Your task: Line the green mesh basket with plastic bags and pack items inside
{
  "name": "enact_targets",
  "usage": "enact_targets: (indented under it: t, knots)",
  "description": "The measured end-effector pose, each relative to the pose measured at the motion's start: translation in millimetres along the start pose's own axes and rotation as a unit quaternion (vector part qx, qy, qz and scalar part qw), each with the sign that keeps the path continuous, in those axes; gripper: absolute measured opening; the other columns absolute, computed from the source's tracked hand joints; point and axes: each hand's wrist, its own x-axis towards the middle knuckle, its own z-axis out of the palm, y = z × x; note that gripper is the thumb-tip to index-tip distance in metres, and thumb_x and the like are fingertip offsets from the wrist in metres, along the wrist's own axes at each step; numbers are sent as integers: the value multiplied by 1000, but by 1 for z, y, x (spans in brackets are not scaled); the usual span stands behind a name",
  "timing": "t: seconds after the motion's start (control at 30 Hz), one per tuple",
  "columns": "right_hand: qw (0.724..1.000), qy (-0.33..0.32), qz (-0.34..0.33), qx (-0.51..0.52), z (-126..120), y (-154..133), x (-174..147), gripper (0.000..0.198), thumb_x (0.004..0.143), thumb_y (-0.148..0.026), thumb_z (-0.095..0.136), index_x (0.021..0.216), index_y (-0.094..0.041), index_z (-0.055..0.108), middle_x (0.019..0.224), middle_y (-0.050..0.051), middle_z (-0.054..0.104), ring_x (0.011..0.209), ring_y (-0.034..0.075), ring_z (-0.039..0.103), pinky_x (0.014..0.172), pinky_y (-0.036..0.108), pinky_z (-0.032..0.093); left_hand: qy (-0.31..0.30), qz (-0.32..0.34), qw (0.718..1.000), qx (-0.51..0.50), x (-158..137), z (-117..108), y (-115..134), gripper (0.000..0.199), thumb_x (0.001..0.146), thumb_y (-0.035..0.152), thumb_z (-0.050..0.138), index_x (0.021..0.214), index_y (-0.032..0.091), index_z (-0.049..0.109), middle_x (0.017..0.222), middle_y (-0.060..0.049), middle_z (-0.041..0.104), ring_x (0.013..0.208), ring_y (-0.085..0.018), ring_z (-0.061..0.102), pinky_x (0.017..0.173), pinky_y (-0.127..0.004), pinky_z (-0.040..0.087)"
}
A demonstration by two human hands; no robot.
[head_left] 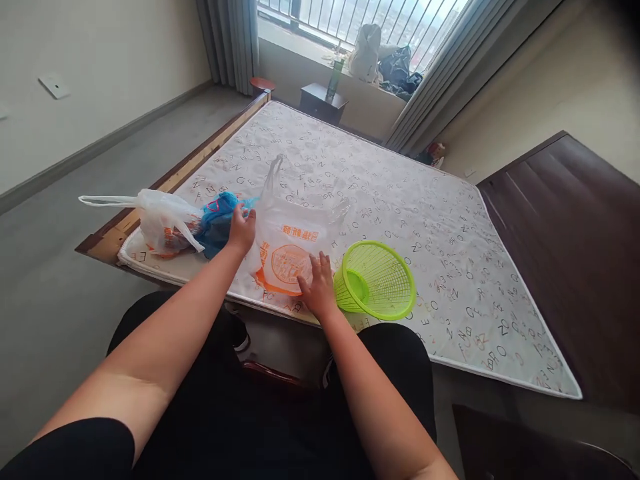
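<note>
Left hand (243, 228) and right hand (320, 288) at a printed bag (290, 260) on a mattress (440, 220).
Left fingers curl at a blue bundle (214, 230), grip unclear; right fingers spread over the printed bag, beside a green basket (377, 283).

White bag (289, 262), translucent, orange printing, spread out on the mattress (425, 213), one handle (273, 177) extended, crumpled blue bag (217, 217) beside it

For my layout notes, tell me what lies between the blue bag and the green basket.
The head view shows an orange-printed plastic bag between the blue bag and the green basket; the left hand and right hand are there too.
</note>
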Motion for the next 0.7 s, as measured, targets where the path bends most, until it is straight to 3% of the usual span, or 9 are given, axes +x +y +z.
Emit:
enact_targets:
  t: [0.1,0.2,0.3,0.4,0.5,0.6,0.7]
  knots:
    - [993,-86,68,-45,27,8,5,75,99,-44,59,165,-24,31,175,18,16,162,39,12,122,67,23,-24,72,987,141,-24,16,6,60,101,41,50,155,15,46,159,-22,46,151,-32,39,126,-49,30]
    - [992,-85,70,-58,40,10,16,73,102,-44,55,166,-22,28,175,19,12,162,38,10,122,67,21,-163,115,944,262,-53,39,6,66,102,52,46,162,24,41,172,-15,29,161,-38,16,127,-64,15]
    - [993,-90,41,-68,54,9,35,68,104,-37,49,166,-19,29,175,19,10,163,35,8,126,61,17,-251,80,904,337,-68,68,-9,70,103,57,37,167,27,31,177,-13,14,162,-42,3,123,-73,8]
    - [985,-140,44,-85,73,15,51,66,105,-31,41,167,-16,25,176,16,5,164,31,2,129,53,9,-276,34,884,377,-69,93,-35,72,104,58,30,169,28,23,178,-11,3,162,-42,-1,123,-73,6]
    - [971,-192,97,-101,91,32,56,67,107,-34,35,169,-15,18,176,15,-2,164,30,-2,130,52,2,-282,22,874,396,-67,108,-60,74,104,60,28,170,29,16,178,-9,-3,162,-42,-2,124,-72,5]
    - [966,-190,141,-108,103,50,53,72,107,-42,32,169,-13,12,176,15,-6,164,31,-6,130,51,0,-279,27,870,406,-70,116,-78,76,104,61,27,171,28,13,177,-9,-5,162,-40,-5,125,-71,3]
    - [966,-198,130,-108,109,61,49,72,107,-43,31,170,-15,11,176,13,-8,163,30,-8,129,51,-3,-281,41,863,418,-74,119,-90,77,103,62,28,170,27,16,178,-8,-2,163,-38,-6,126,-68,-1]
